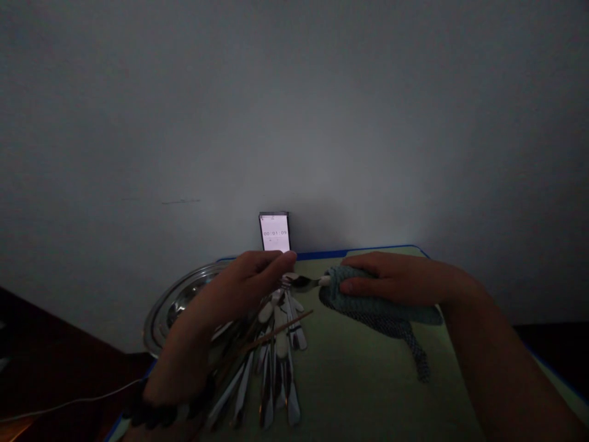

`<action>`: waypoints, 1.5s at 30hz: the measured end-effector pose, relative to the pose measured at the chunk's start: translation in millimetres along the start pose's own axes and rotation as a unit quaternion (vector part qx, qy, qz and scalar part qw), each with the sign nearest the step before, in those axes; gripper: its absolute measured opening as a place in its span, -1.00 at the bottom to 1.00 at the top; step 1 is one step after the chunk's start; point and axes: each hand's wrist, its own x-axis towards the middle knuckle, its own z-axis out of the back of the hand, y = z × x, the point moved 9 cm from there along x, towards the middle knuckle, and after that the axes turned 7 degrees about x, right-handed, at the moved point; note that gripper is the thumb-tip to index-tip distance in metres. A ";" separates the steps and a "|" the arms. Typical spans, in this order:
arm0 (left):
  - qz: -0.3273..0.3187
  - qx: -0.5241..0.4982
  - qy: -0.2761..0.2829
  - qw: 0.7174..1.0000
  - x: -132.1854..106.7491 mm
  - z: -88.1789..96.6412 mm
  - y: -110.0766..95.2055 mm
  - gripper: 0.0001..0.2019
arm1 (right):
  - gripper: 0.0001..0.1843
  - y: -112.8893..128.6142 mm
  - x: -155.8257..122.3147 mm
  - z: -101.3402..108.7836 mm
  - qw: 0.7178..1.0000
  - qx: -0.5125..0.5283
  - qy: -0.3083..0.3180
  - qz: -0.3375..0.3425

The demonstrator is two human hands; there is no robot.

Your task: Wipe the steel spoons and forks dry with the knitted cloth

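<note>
A spoon [302,283] with a white handle lies level between my two hands above the table. My right hand [391,279] is closed over a grey-green cloth [363,298], which is wrapped around the spoon's handle; a loose end of the cloth hangs down. At the tip of the spoon's bowl is my left hand [248,279], its thumb and fingers closed together there; the fingertips are partly hidden. Below and beside my left hand, a loose pile of cutlery [267,380] spreads over the table, with knives, forks and white-handled pieces. A wooden chopstick [294,319] lies across it.
A round shiny metal bowl or basin [159,313] stands at the left, partly behind my left arm. A phone [275,232] showing a timer leans against the grey wall [294,123]. The pale green table [350,380] has a blue edge. A white cable runs at lower left.
</note>
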 end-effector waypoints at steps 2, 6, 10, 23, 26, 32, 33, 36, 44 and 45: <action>-0.006 0.011 -0.021 1.000 -2.5 9.1 3.2 -0.65 | -0.61 -4.0 -3.7 8.6 1.000 0.009 -0.029 -0.001; -0.045 -0.014 -0.037 0.998 -4.8 14.7 -0.7 -0.80 | -0.63 -7.8 -7.1 10.2 0.999 0.027 -0.027 -0.004; -0.049 0.010 -0.025 0.998 -3.1 7.8 -5.4 -0.77 | -0.63 0.2 -4.0 5.4 1.000 0.008 -0.023 0.008; -0.046 0.083 0.108 0.990 -4.9 -24.9 -22.4 -0.69 | -0.71 26.9 3.8 -17.6 0.995 0.038 0.053 0.075; -0.044 0.093 0.119 0.988 -3.1 -32.4 -24.9 -0.71 | -0.67 27.3 6.7 -18.3 0.995 0.017 0.048 0.080; -0.056 0.094 0.118 0.987 -4.5 -33.4 -29.2 -0.73 | -0.67 24.2 7.1 -18.8 0.994 0.025 0.057 0.087; -0.054 0.090 0.125 0.987 -5.2 -33.4 -29.1 -0.73 | -0.67 23.2 6.2 -19.4 0.994 0.031 0.065 0.087; -0.044 0.074 0.137 0.987 -6.6 -31.5 -27.7 -0.74 | -0.67 18.1 3.1 -19.6 0.993 0.044 0.081 0.069; -0.070 0.064 0.071 0.993 -4.2 -20.1 -25.3 -0.79 | -0.60 10.7 -2.3 -6.4 0.999 0.018 0.026 0.038; -0.073 0.061 0.061 0.994 -4.1 -18.4 -25.0 -0.79 | -0.60 10.9 -2.2 -5.8 0.999 0.019 0.022 0.039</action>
